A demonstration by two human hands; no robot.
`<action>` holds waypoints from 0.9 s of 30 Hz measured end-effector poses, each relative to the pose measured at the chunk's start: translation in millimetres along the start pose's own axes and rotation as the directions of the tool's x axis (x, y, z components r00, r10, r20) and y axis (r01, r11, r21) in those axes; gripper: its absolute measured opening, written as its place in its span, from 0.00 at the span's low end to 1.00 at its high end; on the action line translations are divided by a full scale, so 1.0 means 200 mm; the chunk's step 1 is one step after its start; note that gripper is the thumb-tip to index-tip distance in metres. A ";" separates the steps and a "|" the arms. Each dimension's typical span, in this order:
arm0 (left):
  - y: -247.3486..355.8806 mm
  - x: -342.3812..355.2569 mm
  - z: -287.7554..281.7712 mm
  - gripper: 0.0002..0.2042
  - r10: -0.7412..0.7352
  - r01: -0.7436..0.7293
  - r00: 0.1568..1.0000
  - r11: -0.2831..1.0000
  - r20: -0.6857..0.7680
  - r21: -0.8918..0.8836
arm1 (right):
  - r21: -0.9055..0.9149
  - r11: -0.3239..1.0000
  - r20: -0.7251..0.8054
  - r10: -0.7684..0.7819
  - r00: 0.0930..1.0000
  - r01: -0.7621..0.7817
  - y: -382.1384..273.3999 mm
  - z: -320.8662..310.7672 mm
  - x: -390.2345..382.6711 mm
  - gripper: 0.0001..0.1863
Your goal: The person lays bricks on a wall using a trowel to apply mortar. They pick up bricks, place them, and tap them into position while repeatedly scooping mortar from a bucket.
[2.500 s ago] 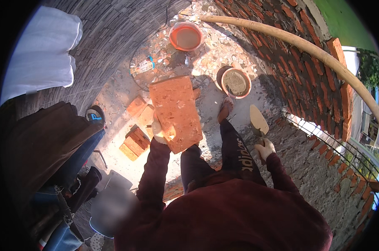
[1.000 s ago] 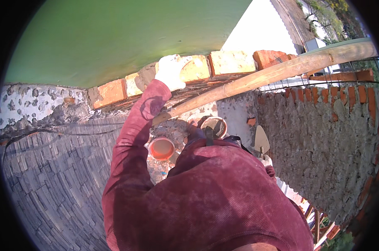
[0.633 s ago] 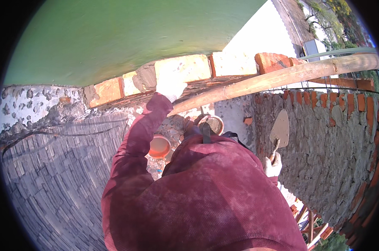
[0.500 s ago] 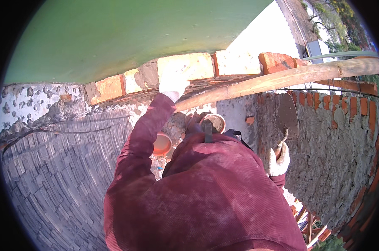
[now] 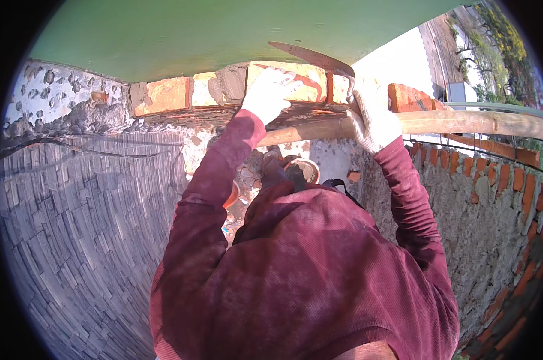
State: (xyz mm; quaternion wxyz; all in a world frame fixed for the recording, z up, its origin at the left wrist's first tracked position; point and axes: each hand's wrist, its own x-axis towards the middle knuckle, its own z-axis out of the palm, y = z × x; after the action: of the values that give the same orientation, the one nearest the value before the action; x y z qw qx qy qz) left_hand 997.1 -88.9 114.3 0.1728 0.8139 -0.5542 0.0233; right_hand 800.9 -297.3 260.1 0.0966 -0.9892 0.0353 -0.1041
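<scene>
"Where's the left hand?"

"The left hand, in a pale glove, lies open, fingers spread, on a brick in the row along the far side. Grey mortar sits just left of that brick."

"And the right hand?"

"Gloved too, and closed around the handle of a trowel. The blade points left, nearly edge-on, in front of a green wall."

"Does the blade touch the brick?"

"I can't tell from here."

"What else is about?"

"A bamboo pole runs left to right, partly hidden by the right hand. Nearer, a round basin stands on the floor, and left of it shows part of an orange tub."
</scene>
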 end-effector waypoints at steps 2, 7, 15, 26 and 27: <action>0.01 0.01 0.00 0.28 -0.005 0.004 0.999 1.000 0.037 0.025 | -0.133 0.985 -0.063 -0.115 0.991 0.106 0.02 0.06 0.05 0.31; 0.02 -0.03 0.00 0.24 -0.109 0.097 0.988 0.990 0.113 0.103 | -0.133 0.982 0.015 -0.134 0.991 0.135 0.04 0.12 0.12 0.26; 0.01 -0.04 0.10 0.21 -0.253 0.247 0.967 0.954 -0.016 -0.172 | -0.168 0.968 0.048 -0.178 0.983 0.184 0.09 0.17 0.18 0.22; 0.04 -0.04 0.07 0.15 -0.363 0.316 0.874 0.930 -0.322 -0.189 | -0.139 0.978 0.169 -0.130 0.977 0.154 0.16 0.19 0.26 0.22; 0.02 -0.07 -0.01 0.15 -0.401 0.365 0.883 0.913 -0.243 -0.179 | -0.142 0.981 0.154 -0.109 0.982 0.131 0.18 0.19 0.26 0.22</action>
State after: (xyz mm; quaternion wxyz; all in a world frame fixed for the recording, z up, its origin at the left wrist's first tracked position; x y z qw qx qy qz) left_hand 987.7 -76.1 114.7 0.3011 0.8834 -0.3531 0.0654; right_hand 857.2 -329.8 227.5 0.0168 -0.9990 -0.0239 -0.0346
